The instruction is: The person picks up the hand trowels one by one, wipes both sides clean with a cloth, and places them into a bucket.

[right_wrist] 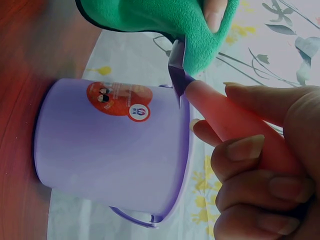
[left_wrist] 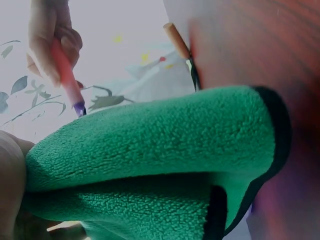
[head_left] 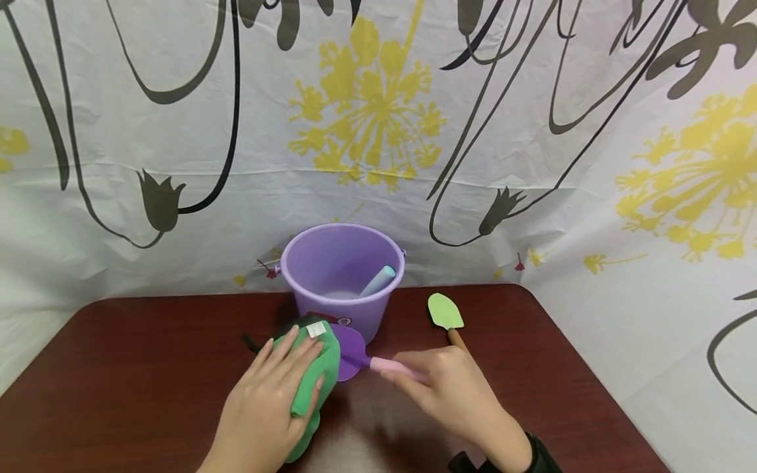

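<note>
My right hand (head_left: 452, 387) grips the pink handle of a toy shovel (head_left: 395, 368), its purple blade pointing left. My left hand (head_left: 266, 394) holds a folded green cloth (head_left: 324, 374) with dark edging and a white tag against the blade. The cloth covers the left part of the blade. In the right wrist view, a thumb presses the fleecy cloth (right_wrist: 145, 15) beside the shovel neck (right_wrist: 177, 70). Just behind both hands stands a lilac bucket (head_left: 375, 318), upright, with a red label on its front.
A light blue stick-like piece (head_left: 378, 281) leans inside the bucket. Right of it, a small tool with a light green blade (head_left: 445, 311) and wooden handle lies on the dark red-brown table (head_left: 148, 368). A flower-patterned white cloth (head_left: 254, 131) hangs behind the table.
</note>
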`<state>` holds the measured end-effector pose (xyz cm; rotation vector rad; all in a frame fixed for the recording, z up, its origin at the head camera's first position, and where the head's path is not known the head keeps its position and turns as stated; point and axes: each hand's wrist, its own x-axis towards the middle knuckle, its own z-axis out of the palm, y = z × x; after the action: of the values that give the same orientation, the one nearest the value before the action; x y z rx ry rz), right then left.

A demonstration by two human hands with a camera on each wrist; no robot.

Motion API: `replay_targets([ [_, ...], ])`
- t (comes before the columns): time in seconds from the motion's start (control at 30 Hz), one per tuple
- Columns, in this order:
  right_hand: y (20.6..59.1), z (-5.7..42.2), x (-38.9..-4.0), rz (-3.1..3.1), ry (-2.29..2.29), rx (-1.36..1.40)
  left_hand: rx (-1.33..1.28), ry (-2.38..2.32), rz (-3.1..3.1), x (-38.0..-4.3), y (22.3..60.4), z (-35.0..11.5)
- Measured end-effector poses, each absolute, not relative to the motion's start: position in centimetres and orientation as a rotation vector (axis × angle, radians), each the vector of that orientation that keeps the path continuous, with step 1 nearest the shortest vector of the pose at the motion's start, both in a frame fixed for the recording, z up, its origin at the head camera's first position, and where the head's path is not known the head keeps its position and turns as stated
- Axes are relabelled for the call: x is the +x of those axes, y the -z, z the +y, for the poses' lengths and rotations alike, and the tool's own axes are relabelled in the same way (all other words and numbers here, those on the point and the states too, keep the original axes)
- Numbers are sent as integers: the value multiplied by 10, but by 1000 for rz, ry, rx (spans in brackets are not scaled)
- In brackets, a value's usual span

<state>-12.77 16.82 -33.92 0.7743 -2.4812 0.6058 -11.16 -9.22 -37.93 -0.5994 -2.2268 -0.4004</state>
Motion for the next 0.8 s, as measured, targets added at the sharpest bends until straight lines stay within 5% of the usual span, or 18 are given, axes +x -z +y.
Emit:
replay_targets([
  [0.8, 338, 179, -140, -2553, -766, 806, -353, 686, -2250, -111, 364, -118],
])
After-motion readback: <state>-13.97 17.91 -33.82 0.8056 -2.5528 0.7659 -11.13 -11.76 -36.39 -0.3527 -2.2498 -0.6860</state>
